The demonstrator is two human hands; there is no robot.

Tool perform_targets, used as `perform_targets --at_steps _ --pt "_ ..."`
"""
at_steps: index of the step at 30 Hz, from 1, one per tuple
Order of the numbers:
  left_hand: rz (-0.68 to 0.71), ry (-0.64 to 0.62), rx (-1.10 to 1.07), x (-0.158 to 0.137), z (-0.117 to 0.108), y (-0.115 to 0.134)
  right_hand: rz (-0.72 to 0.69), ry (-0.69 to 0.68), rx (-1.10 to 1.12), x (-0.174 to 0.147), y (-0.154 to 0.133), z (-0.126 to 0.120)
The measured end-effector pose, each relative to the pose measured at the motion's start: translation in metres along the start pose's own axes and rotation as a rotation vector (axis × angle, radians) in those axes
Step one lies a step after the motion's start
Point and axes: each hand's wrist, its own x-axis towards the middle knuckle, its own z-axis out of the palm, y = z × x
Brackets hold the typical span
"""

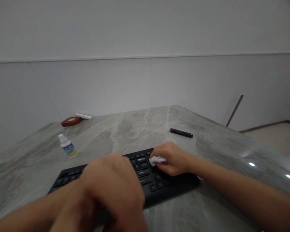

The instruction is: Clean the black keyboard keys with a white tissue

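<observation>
A black keyboard lies at a slant on the stone-patterned table. My right hand is closed around a crumpled white tissue and rests over the keys at the keyboard's right part. Close to the camera, my left hand is large and smeared by motion. It hangs over the middle of the keyboard and covers many keys; its fingers are hidden, so whether it holds anything does not show.
A small white spray bottle with a coloured label stands left, behind the keyboard. Black pens or a similar slim black object lie at the right. By the wall are a dark red box and a white bar. The marbled table ends at the right.
</observation>
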Motion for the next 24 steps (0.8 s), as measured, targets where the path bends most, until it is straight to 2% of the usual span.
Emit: perform_targets --at_steps 4,5,9,12,16,19,24 --pt "0.015 0.018 -0.111 0.009 0.008 -0.037 0.026 -0.038 -0.009 0.001 -0.002 -0.001" --pt "-0.001 0.025 -0.062 0.010 0.013 -0.048 0.046 -0.026 -0.017 0.001 -0.002 -0.001" --pt "0.046 -0.089 -0.037 0.005 0.029 -0.073 0.038 -0.007 0.011 -0.001 -0.003 -0.001" --pt "0.084 -0.174 -0.049 0.001 0.035 -0.071 -0.010 -0.044 0.072 -0.001 -0.004 -0.001" --pt "0.100 -0.255 -0.078 0.001 0.038 -0.063 0.035 -0.015 0.025 0.000 -0.003 0.001" --pt "0.065 -0.270 -0.104 0.001 0.039 -0.064 0.040 0.025 0.010 0.001 -0.002 0.003" --pt "0.044 -0.277 -0.121 0.000 0.040 -0.066 -0.044 -0.027 0.081 0.002 -0.007 0.001"
